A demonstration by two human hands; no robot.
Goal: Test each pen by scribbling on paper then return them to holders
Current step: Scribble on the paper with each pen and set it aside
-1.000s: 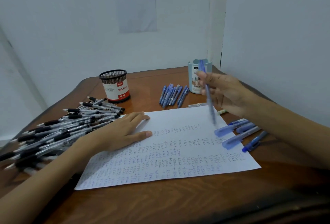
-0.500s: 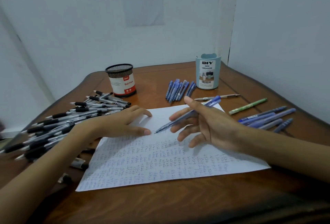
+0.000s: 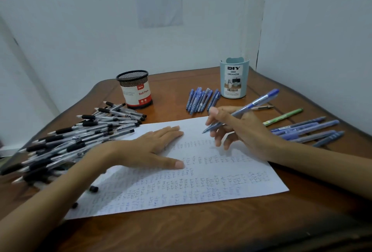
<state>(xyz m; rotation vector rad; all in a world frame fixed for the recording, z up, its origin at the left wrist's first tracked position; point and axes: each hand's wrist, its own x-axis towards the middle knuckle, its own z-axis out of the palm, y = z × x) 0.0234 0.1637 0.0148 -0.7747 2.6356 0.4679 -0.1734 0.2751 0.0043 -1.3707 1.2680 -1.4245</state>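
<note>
Head view. The right hand (image 3: 241, 129) is gripping a blue pen (image 3: 251, 105), thumb and fingers curled round the barrel. The tip is pointing down-left over the upper part of the paper (image 3: 201, 187); contact with the sheet cannot be told. The left hand (image 3: 149, 149) is lying flat on the paper, fingers straight, holding nothing. The sheet is lying on the wooden table (image 3: 181, 231), rows of blue scribbles covering it. A mesh holder (image 3: 134, 88) is standing behind a pile of black pens (image 3: 80, 137) at left. A light blue holder (image 3: 233, 78) is standing just beside a row of blue pens (image 3: 201, 99). More blue pens (image 3: 308, 129) and a green pen (image 3: 283, 117) are lying at right.
</note>
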